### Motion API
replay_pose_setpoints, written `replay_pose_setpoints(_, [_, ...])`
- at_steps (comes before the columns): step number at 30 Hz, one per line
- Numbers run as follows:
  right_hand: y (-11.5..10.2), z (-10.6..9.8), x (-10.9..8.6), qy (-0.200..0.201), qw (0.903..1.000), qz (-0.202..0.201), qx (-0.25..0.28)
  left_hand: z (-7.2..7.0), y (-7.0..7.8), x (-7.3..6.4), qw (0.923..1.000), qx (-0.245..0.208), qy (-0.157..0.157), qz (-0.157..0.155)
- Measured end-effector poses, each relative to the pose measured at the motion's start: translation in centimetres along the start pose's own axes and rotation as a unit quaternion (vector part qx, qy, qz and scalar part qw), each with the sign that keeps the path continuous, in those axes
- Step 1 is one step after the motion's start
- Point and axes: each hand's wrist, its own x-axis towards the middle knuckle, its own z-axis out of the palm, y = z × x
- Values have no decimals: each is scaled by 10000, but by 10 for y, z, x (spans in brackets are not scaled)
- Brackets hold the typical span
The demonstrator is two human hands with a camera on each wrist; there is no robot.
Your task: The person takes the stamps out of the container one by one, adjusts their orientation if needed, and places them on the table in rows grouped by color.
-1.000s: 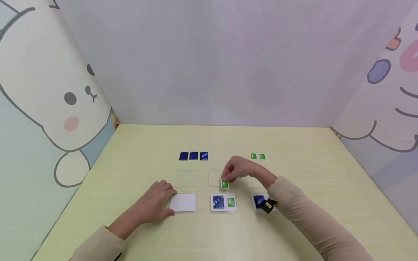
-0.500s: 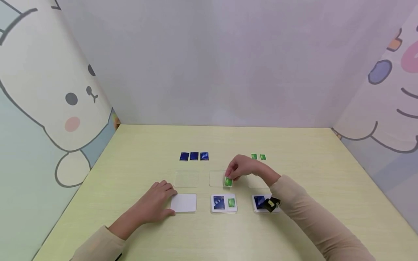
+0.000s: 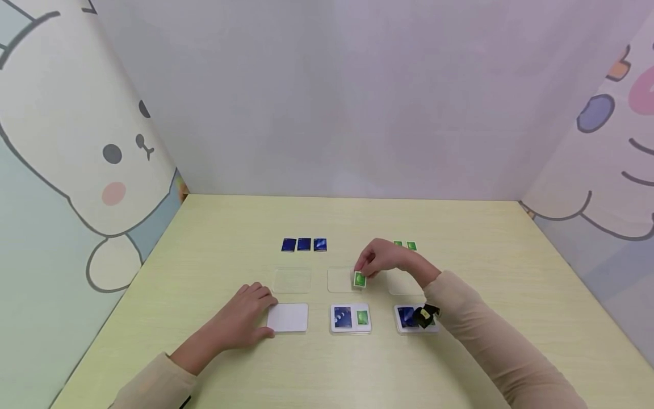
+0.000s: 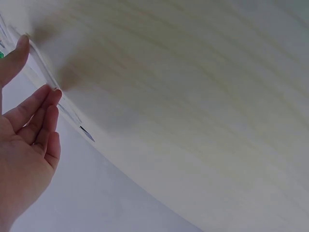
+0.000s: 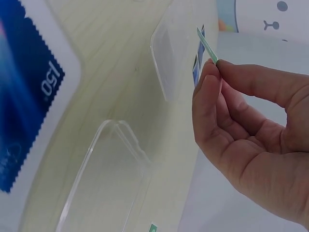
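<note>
My right hand [image 3: 380, 257] pinches a small green stamp [image 3: 360, 280] between thumb and forefinger, above the right part of the middle clear plastic cover [image 3: 338, 280]. Edge-on, the same stamp [image 5: 207, 46] shows at the fingertips in the right wrist view. My left hand [image 3: 247, 318] holds a blank white card [image 3: 288, 317] by its left corners, thumb near, fingers far. A middle white card [image 3: 352, 326] carries a blue stamp [image 3: 342, 317] and a green stamp [image 3: 362, 317]. On the right card [image 3: 398, 325], a blue stamp [image 3: 406, 316] shows, partly hidden by the wrist camera.
Three dark blue stamps [image 3: 304, 244] lie in a row farther back. Two green stamps [image 3: 411, 245] lie back right, one partly behind the right hand. Other clear covers [image 3: 293, 280] lie left and right of the middle one. A patterned curtain [image 3: 327, 102] hangs behind the table.
My right hand has moved slightly right and away from me with the green stamp still pinched. The left hand stays at the white card.
</note>
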Motion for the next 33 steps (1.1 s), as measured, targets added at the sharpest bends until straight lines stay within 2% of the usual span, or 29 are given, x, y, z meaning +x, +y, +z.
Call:
replay_pose_setpoints(10, [4, -6, 2, 94, 10000, -2, -25, -2, 0, 0, 9999, 4, 88, 48])
replay_pose_setpoints(20, [5, -12, 5, 210, 9997, 86, -67, -2, 1, 1, 10000, -35, -5, -19])
replay_pose_setpoints(26, [5, -17, 4, 257, 9995, 167, -112, -2, 0, 1, 9999, -20, 100, 61])
replay_pose_setpoints(33, [7, -24, 5, 301, 9990, 260, -182, 0, 1, 0, 10000, -37, -39, -74])
